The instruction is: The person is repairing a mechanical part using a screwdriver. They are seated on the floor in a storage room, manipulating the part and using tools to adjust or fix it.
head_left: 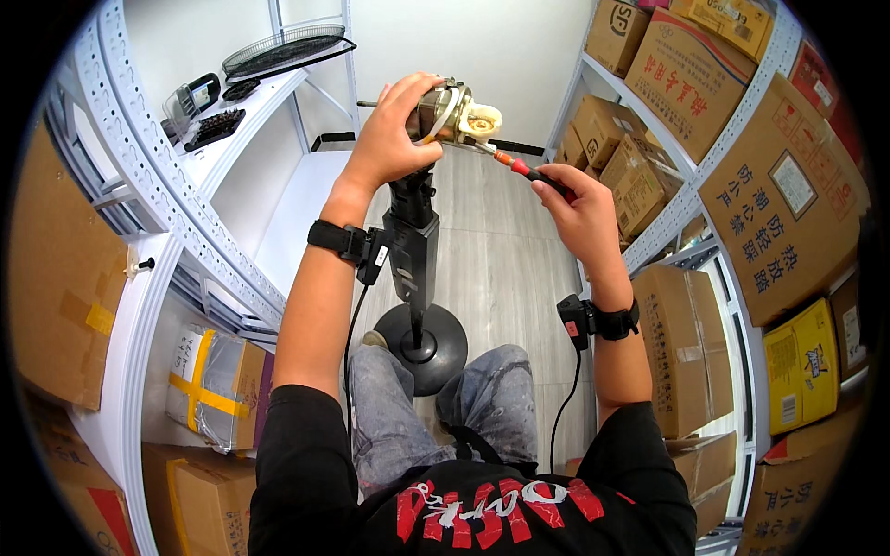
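A fan motor (449, 113) with a metal body and a cream plastic gear housing (482, 120) sits atop a black fan stand (413, 250) with a round black base (448, 329). My left hand (389, 139) is closed around the motor's left side, and a thin shaft (366, 104) juts out past the fingers. In my right hand (586, 211) is a screwdriver (524, 170) with a red and black handle. Its tip reaches the underside of the gear housing; the exact point of contact is too small to make out.
Upon the left shelf (236, 130) lie a wire fan grille (287, 57) and black plastic parts (213, 130). Cardboard boxes (686, 79) fill the right rack, with a large carton (783, 204) jutting inward. A taped parcel (209, 389) rests at lower left. Cables (564, 408) hang from both wrist straps.
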Available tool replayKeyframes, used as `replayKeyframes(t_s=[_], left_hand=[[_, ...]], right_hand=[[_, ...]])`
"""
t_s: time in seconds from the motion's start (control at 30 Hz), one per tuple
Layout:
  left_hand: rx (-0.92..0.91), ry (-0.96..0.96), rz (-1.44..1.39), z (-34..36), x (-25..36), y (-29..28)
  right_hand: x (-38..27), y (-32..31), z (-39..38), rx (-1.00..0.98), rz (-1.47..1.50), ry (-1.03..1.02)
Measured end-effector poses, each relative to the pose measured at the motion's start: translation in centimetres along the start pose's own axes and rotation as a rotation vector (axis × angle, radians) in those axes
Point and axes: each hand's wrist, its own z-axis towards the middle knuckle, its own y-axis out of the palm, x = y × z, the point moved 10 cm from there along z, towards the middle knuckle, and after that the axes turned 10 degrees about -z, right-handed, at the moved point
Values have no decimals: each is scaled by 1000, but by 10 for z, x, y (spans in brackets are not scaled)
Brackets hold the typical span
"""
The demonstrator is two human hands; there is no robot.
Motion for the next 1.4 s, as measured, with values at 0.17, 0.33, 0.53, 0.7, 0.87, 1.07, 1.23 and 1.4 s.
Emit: replayKeyframes(t_s=[0.17,0.33,0.53,0.7,0.87,1.07,1.23,1.4], left_hand=[[-4,-1,-15,0,-2,1],[12,18,1,0,-1,0],[13,7,-7,-1,-2,1],[30,13,-29,-1,-2,-1],[18,15,-40,0,-3,0],[-8,10,-9,0,-3,1],[-4,44,5,0,-4,-1],[-21,5,-26,1,-5,0]], right_hand=[[13,9,0,-43,47,52],[15,13,-2,-71,127,93],[17,16,-5,-121,79,116],[19,23,-7,-173,84,140],[14,16,2,-199,-55,54],[-11,-1,16,-132,-234,-154],[-3,10,15,-285,-199,-37],[-3,14,16,-353,-203,-40]])
